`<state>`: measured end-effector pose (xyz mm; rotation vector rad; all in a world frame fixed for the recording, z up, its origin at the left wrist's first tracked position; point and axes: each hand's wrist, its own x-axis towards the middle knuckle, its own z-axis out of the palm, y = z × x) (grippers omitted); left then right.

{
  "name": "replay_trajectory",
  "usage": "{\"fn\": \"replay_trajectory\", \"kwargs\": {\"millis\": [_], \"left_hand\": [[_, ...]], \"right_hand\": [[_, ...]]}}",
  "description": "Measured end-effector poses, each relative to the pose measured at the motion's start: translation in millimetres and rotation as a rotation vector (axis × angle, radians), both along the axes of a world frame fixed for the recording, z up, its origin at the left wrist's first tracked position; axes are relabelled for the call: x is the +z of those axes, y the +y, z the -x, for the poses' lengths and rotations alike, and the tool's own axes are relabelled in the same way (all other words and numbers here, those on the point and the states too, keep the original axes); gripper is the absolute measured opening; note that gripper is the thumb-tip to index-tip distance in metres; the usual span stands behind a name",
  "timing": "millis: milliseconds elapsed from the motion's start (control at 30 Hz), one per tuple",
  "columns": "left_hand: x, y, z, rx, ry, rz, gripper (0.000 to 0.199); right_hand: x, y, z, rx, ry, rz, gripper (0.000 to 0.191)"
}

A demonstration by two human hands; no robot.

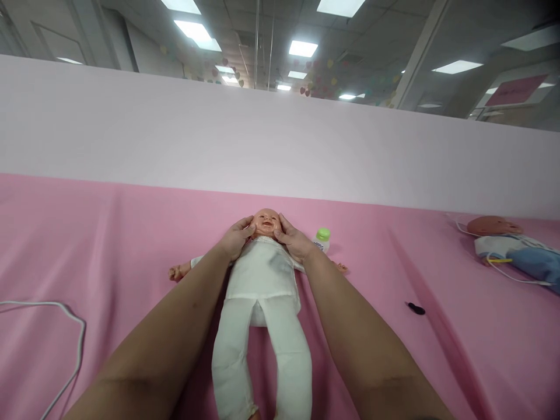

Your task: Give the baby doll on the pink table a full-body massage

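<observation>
A baby doll [265,271] with a white cloth body lies on its back on the pink sheet, its head toward the wall and its legs toward me. On the left side of its head, my left hand [238,236] is cupped with fingers against the cheek. My right hand [295,238] grips the other side, its thumb by the chin. The doll's arms stretch out sideways, partly hidden behind my forearms. Just right of my right hand stands a small bottle [322,236] with a green cap.
A second doll [520,245] in blue and white clothing lies at the far right with a white cord around it. A small black object [415,308] rests on the pink sheet [371,280]. A grey cable [81,338] curves at left. Behind stands a white wall [262,140] with glass above.
</observation>
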<state>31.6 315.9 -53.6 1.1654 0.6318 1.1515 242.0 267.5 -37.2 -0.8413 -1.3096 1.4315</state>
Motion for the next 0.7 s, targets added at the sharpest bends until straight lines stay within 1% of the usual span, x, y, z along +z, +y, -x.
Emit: {"fn": "replay_trajectory", "kwargs": {"millis": [100,200,267,333,400,467,567,700], "left_hand": [[3.7,-4,-1,0.006,0.003,0.009,0.056],[3.5,-5,-3,0.025,0.104,-0.06,0.066],[3.0,-6,-3,0.097,0.212,-0.099,0.078],[3.2,-6,-4,0.154,0.299,-0.113,0.088],[4.1,-6,-4,0.172,0.341,-0.118,0.093],[4.7,-7,-4,0.166,0.35,-0.12,0.094],[3.1,-6,-4,0.14,0.311,-0.113,0.091],[-1.8,-3,-1,0.093,0.19,-0.094,0.083]], "right_hand": [[3.6,-1,1,-0.02,0.011,0.058,0.102],[3.2,2,4,-0.073,0.003,0.08,0.097],[1.4,3,6,-0.1,-0.056,0.056,0.101],[-0.1,4,9,-0.158,-0.163,0.01,0.111],[-1.1,3,12,-0.237,-0.256,-0.036,0.118],[-1.7,3,13,-0.276,-0.279,-0.049,0.12],[-4.0,4,13,-0.232,-0.194,-0.042,0.121],[-7.2,5,6,-0.144,-0.114,-0.034,0.123]]}}
